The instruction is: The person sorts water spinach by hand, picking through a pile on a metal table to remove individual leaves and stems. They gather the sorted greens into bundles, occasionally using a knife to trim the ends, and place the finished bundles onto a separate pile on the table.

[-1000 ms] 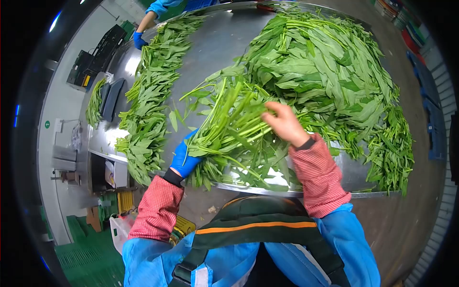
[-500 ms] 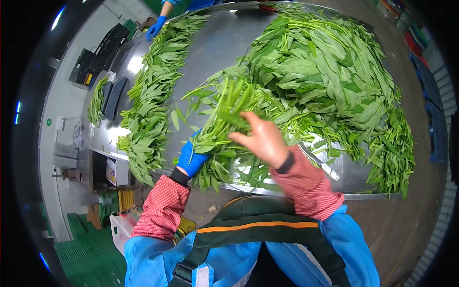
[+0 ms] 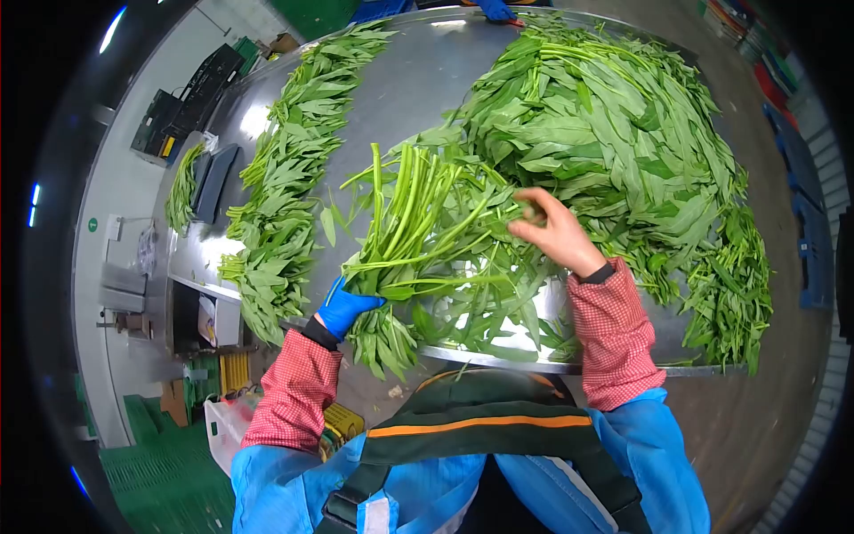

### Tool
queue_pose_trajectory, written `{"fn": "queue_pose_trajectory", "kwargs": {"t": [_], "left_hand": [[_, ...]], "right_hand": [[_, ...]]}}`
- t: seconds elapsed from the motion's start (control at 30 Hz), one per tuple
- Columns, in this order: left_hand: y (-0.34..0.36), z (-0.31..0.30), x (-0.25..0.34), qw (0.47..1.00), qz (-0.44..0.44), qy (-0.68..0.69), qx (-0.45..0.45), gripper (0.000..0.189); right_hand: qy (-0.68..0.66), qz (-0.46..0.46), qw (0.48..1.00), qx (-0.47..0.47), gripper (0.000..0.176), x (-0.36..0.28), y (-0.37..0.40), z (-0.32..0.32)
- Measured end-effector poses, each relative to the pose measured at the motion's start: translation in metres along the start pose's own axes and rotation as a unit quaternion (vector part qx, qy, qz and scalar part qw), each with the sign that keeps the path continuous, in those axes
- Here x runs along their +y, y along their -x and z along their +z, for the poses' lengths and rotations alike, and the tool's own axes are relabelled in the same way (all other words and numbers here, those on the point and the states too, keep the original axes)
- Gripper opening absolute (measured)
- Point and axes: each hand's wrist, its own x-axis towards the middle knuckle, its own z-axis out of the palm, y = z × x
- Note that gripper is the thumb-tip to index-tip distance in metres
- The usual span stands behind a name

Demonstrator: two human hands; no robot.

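Observation:
My left hand [image 3: 349,308], in a blue glove, is closed around a bunch of long-stemmed water spinach [image 3: 411,209]. The cut stem ends point up and away from me, and the leaves hang below the glove toward the table's near edge. Bare, my right hand [image 3: 559,233] hovers just right of the bunch over loose greens. Its thumb and forefinger are apart, the other fingers are curled, and I see nothing held. Loose leaves and stems [image 3: 480,311] lie on the metal table below the hands.
A large heap of water spinach [image 3: 614,133] covers the table's right side. Trimmed bunches [image 3: 289,169] form a row on the left. A dark scale-like tray [image 3: 215,182] sits farther left. At the far edge is another person's blue-gloved hand [image 3: 495,10] near a red-handled tool.
My right hand has moved right, away from the bunch; my left hand has shifted slightly down-left with it. The white-handled knife is now out of sight. The other person's hand has moved from far left.

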Motion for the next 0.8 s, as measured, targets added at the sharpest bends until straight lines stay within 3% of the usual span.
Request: {"fn": "queue_pose_trajectory", "kwargs": {"t": [0.07,0.1,0.17,0.2,0.23,0.27,0.3,0.37,0.4,0.43,0.53,0.63,0.7,0.73,0.8], "left_hand": [[0.003,0.008,0.011,1.000,-0.018,0.005,-0.021,0.056],[0.002,0.009,0.011,0.999,-0.021,-0.018,-0.033,0.055],[-0.001,0.010,0.008,0.996,-0.022,-0.063,-0.059,0.055],[-0.002,0.006,0.006,0.995,-0.047,-0.057,-0.072,0.064],[-0.001,0.007,0.007,0.995,-0.057,-0.049,-0.070,0.063],[0.002,0.007,0.010,0.995,-0.067,-0.040,-0.065,0.062],[0.007,0.006,0.010,0.995,-0.078,-0.029,-0.058,0.061],[0.014,-0.002,0.005,0.994,-0.070,-0.056,-0.064,0.056],[0.014,-0.006,0.004,0.993,-0.062,-0.070,-0.070,0.054],[0.013,-0.008,0.004,0.992,-0.054,-0.085,-0.076,0.052],[0.018,0.000,0.017,0.992,-0.107,-0.039,-0.061,0.053],[0.018,0.006,0.025,0.989,-0.126,-0.048,-0.063,0.054],[0.017,0.010,0.028,0.990,-0.107,-0.062,-0.067,0.046],[0.019,0.012,0.030,0.991,-0.090,-0.073,-0.065,0.039],[0.023,0.009,0.025,0.993,-0.071,-0.075,-0.056,0.033]], "right_hand": [[-0.078,0.038,0.996,0.037,0.063,-0.032,-0.011,0.005],[0.000,-0.027,0.996,0.084,0.045,-0.046,-0.012,0.010],[0.110,-0.113,0.987,0.004,0.033,-0.043,-0.024,0.021],[0.128,-0.151,0.978,0.069,0.021,-0.043,-0.024,0.024],[-0.062,-0.076,0.989,0.107,0.021,-0.038,-0.025,0.017],[-0.250,0.002,0.958,0.139,0.022,-0.025,-0.027,0.004],[-0.428,0.081,0.886,0.161,0.024,-0.013,-0.028,-0.008],[-0.573,0.068,0.804,0.143,0.029,0.011,-0.025,-0.032],[-0.466,0.078,0.869,0.148,0.031,0.025,-0.022,-0.026],[-0.391,0.165,0.901,0.087,0.030,0.014,-0.017,-0.027],[-0.171,0.056,0.984,0.016,0.037,-0.021,-0.015,-0.008],[0.021,-0.062,0.997,-0.046,0.039,-0.046,-0.021,0.004],[0.035,-0.098,0.991,-0.088,0.034,-0.045,-0.024,0.019],[0.010,-0.137,0.990,-0.031,0.030,-0.046,-0.022,0.021],[-0.176,-0.017,0.981,0.081,0.027,-0.043,-0.022,0.006]]}}
